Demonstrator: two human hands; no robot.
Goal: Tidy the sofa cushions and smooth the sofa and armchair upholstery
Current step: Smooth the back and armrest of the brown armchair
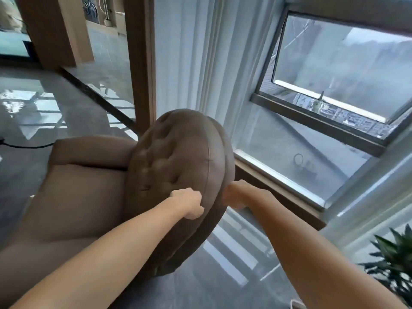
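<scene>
A brown armchair [73,197] fills the lower left, seen from behind and to one side. Its round, button-tufted backrest [176,157] stands in the middle of the view. My left hand [189,202] is closed on the near edge of the backrest, fingers curled over the seam. My right hand [236,197] grips the back side of the same rim, its fingers partly hidden behind the upholstery. The seat and one padded arm [89,150] show to the left of the backrest.
A white sheer curtain [200,63] and a window [334,85] stand just behind the armchair. A wooden post [140,63] rises at its left. A green plant [392,264] is at the lower right. Glossy grey floor [44,103] spreads left, with a black cable [24,144].
</scene>
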